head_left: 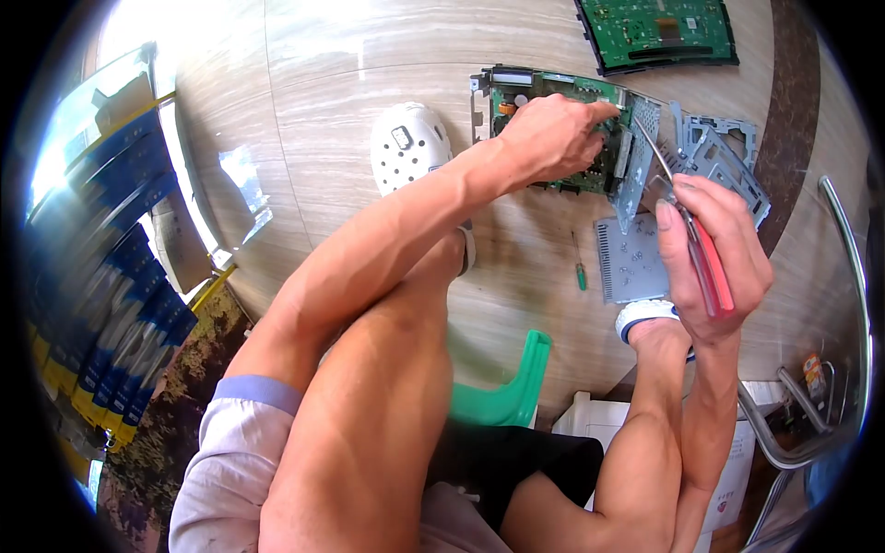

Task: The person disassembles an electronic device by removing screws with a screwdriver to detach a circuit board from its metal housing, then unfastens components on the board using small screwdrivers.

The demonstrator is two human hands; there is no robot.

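My left hand (557, 136) is over a green circuit board (562, 85) set in a metal frame on the floor. Its index finger reaches to the board's right side, and the other fingers curl down onto it; their tips are partly hidden. In my right hand (724, 235) is a red-handled screwdriver (708, 272), its thin shaft angled up and left towards the board's right side. A perforated metal plate (636, 170) stands along that side, close to the shaft's tip.
Several cut-out metal brackets (724, 157) lie right of the board. Small screws rest on a grey metal cover (622, 267). A small green-handled screwdriver (581, 275) lies nearby. Another green board (664, 32) is at the top. A green plastic stool (507, 392) and chrome tubing (853, 267) are close.
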